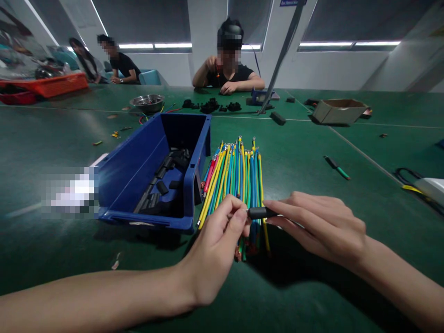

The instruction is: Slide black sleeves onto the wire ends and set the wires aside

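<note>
My left hand [222, 240] is closed in a pinch over the bundle, its fingertips at the end of a black tubular sleeve [257, 212]. A bit of metal shows between those fingertips and the sleeve; the rest is hidden. The sleeve's other end sits between the thumb and straight fingers of my right hand [319, 226], held level. Beneath both hands lies a bundle of cut cables [231, 171], yellow-green, blue and red, with metal lugs at the far ends and bare copper at some near ends. Left of it stands a blue bin [197, 185] with black sleeves [163, 171] inside.
A green-and-black cable piece [337, 167] lies on the green table [364, 199] to the right. Farther back are a cardboard box [339, 112], a metal bowl [147, 102], black parts [210, 105] and a slanted pole [282, 55]. A person [229, 69] sits opposite.
</note>
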Demonstrator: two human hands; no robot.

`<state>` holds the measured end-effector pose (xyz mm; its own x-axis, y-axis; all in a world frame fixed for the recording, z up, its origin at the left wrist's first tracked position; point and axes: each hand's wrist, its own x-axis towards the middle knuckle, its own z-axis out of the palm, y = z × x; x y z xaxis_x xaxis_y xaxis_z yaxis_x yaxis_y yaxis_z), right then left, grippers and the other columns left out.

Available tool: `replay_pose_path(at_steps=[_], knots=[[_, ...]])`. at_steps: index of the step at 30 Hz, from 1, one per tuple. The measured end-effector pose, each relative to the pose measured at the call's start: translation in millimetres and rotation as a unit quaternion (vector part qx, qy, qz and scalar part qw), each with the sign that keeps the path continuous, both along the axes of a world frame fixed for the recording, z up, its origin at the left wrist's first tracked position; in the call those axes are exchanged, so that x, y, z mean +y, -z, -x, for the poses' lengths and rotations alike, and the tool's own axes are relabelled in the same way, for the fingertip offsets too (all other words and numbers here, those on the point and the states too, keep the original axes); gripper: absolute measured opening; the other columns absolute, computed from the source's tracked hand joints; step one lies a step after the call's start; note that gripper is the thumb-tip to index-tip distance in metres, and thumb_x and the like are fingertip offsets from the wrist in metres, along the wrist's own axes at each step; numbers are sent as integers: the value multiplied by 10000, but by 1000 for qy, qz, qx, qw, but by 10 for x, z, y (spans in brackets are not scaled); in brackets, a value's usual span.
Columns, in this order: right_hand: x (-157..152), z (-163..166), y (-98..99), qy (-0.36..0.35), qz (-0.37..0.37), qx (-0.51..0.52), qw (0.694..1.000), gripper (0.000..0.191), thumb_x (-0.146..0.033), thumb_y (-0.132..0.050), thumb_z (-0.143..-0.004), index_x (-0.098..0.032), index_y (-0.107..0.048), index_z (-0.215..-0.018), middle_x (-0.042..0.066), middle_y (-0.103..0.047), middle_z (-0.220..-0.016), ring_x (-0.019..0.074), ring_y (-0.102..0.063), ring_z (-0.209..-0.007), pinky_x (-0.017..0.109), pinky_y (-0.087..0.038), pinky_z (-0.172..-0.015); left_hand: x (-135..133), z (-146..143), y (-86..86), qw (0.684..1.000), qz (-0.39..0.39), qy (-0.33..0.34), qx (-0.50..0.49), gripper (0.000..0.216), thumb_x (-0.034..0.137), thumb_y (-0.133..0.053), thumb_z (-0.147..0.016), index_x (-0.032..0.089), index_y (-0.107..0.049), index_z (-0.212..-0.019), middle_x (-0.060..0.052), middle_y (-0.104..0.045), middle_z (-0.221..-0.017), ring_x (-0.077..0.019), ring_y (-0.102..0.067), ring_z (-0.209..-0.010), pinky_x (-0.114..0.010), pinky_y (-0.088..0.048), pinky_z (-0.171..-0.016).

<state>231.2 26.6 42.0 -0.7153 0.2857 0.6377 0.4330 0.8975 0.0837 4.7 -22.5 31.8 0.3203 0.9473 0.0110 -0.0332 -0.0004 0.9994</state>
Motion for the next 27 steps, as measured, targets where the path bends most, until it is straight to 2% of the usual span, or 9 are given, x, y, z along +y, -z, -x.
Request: replay_pose_path(at_steps=[11,20,24,27], knots=[[34,8,-14,-12,-14,2,1000,247,-78,-605,-1005,-66,-623,-1251,94,-758,-922,145,-642,-727,276,-516,-647,0,2,15,999,-3,-38,9,265,388,-433,-1128,231,-527,-935,27,-494,-819,-170,-487,-802,-318,-381,-768],[39,4,-11,-15,-7,15,1000,275,-77,-688,-951,-58,-652,-1223,113,-768,-966,168,-684,-791,295,-535,-689,23,-19,33,999,1,-31,-19,255,385,-445,-1131,231,-530,-946,29,-510,-834,-164,-489,-816,-319,-381,-785],[34,-9,-15,-1,-9,14,1000,271,-46,-589,-991,-66,-643,-1256,104,-768,-963,171,-684,-809,290,-539,-705,15,-19,31,999,4,-27,-19,255,367,-429,-1136,229,-519,-942,24,-519,-860,-168,-494,-838,-329,-386,-810],[29,-13,-17,15,-10,17,1000,350,36,-513,-975,-79,-633,-1283,101,-773,-982,168,-689,-834,279,-541,-722,5,-18,43,999,5,-31,-14,278,391,-408,-1143,229,-509,-941,20,-517,-871,-173,-491,-851,-338,-384,-819]])
